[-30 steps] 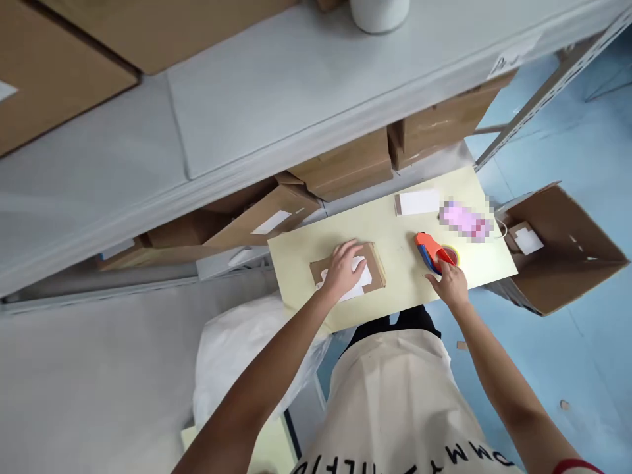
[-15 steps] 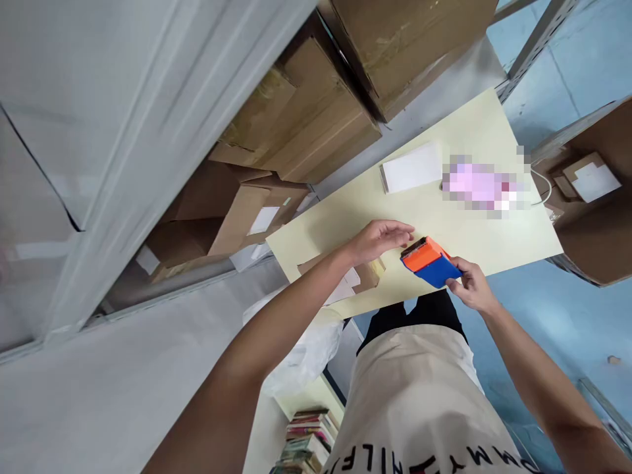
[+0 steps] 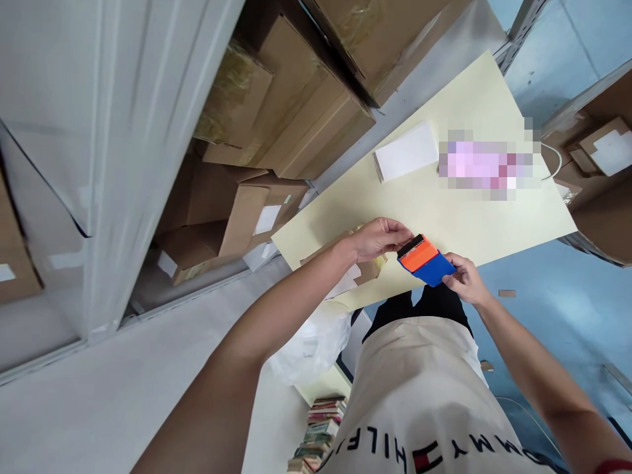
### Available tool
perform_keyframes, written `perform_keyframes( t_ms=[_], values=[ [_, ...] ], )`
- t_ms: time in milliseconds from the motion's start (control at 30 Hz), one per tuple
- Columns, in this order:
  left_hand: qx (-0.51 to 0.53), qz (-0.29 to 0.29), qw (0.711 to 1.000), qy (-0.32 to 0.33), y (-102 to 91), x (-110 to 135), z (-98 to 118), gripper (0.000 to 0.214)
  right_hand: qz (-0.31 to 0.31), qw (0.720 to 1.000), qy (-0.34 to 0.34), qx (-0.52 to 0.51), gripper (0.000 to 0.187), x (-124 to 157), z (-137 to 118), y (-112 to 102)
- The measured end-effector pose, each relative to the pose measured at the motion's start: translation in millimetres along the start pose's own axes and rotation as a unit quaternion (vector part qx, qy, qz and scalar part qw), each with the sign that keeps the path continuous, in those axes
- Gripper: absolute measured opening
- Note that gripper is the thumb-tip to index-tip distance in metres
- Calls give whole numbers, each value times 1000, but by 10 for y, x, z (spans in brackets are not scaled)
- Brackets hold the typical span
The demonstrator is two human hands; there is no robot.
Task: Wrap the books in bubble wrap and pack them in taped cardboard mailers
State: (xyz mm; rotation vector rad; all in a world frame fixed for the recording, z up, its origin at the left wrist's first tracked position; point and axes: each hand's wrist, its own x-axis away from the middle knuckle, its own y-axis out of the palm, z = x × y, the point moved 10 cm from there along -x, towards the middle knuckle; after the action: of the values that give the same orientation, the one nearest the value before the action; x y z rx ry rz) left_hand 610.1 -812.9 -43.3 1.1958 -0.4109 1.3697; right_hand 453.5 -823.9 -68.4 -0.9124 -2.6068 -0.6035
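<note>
A flat blue-and-orange case (image 3: pixel 425 261) with a black strip along one end is tilted above the table's near edge. My right hand (image 3: pixel 464 280) grips its blue end, thumb on the upper face and fingers at the side. At the black end, my left hand (image 3: pixel 380 238) has its fingers drawn together in a pinch, the tips touching the case's corner. Whether something small sits between those fingertips is hidden. Under my left forearm lie an open piece of cardboard (image 3: pixel 371 271) and white paper (image 3: pixel 340 286), partly covered.
On the pale yellow table (image 3: pixel 474 105) lie a white box (image 3: pixel 407 153) and a blurred pink item (image 3: pixel 476 164). Cardboard boxes (image 3: pixel 316 99) fill the shelf beyond, and an open carton (image 3: pixel 592 158) stands at the right. A plastic bag (image 3: pixel 311 342) and stacked books (image 3: pixel 320 434) are below, left.
My left fingers, spread before, have closed into a pinch at the case's black end. The case has turned slightly, showing more of its face. The view has shifted a little.
</note>
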Motion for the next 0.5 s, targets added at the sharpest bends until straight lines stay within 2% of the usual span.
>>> perform_keyframes(
  t_ms=[100,167,233,300,400,500],
  values=[
    [0,14,999,-33,-53,100,17,46,8,1000,7,-6,35,13,15,3],
    [-35,44,997,-45,-127,146,44,47,15,1000,15,-7,39,18,30,12],
    [-117,85,989,-37,-207,148,108,41,34,999,32,-5,44,15,60,20],
    [-220,130,967,-16,-266,118,215,29,89,995,48,-3,51,6,83,-17],
    [-407,174,897,8,-265,52,437,21,177,981,78,-5,59,-2,113,-51],
    [-576,170,800,8,-183,-33,616,23,183,973,130,-44,61,-25,211,55]
  ],
)
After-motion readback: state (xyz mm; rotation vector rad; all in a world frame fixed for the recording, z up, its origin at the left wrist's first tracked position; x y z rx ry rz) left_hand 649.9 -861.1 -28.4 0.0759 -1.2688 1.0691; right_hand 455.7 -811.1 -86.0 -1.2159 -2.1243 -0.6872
